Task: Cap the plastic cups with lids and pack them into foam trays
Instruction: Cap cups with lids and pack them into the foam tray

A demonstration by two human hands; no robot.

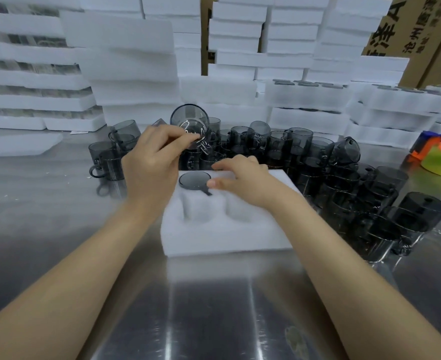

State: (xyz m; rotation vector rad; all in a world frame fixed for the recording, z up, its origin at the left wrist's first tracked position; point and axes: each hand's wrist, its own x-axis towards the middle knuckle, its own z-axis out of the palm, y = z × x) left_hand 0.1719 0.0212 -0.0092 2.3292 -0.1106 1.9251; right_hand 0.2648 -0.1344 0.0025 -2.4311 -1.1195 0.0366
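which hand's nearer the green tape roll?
Right. The right hand rests on the foam tray, left of the tape roll; the left hand, gripping a cup, is farther left.

The brushed steel tabletop (pixel 214 307) is gleaming, the smoky translucent plastic cups (pixel 305 152) are shining glossy, the foam tray (pixel 227 237) is looking matt

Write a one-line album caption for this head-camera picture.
A left hand holds a tilted grey cup while the right hand rests on a foam tray beside one lidded cup.
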